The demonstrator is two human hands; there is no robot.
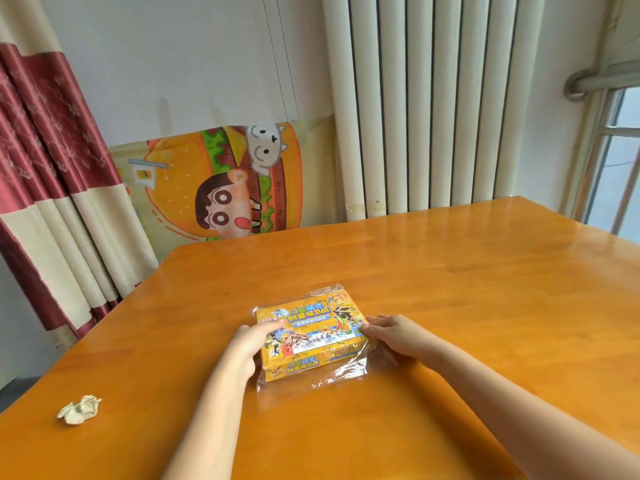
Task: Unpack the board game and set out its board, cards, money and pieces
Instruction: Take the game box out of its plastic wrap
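Observation:
A small yellow board game box (310,332) with cartoon creatures lies on the orange wooden table (467,306), still inside a loose clear plastic wrapper (349,370) that sticks out past its corners. My left hand (247,348) holds the box's left end, thumb lying over the top face. My right hand (391,332) grips the right end through the plastic, fingers curled at the box's edge. The box is closed; no board, cards, money or pieces are in sight.
A crumpled ball of paper (79,409) lies near the table's left front edge. Behind the table stand a cartoon burger poster (221,181), a red and cream curtain (52,168) and a white radiator (433,105). A window is at the right.

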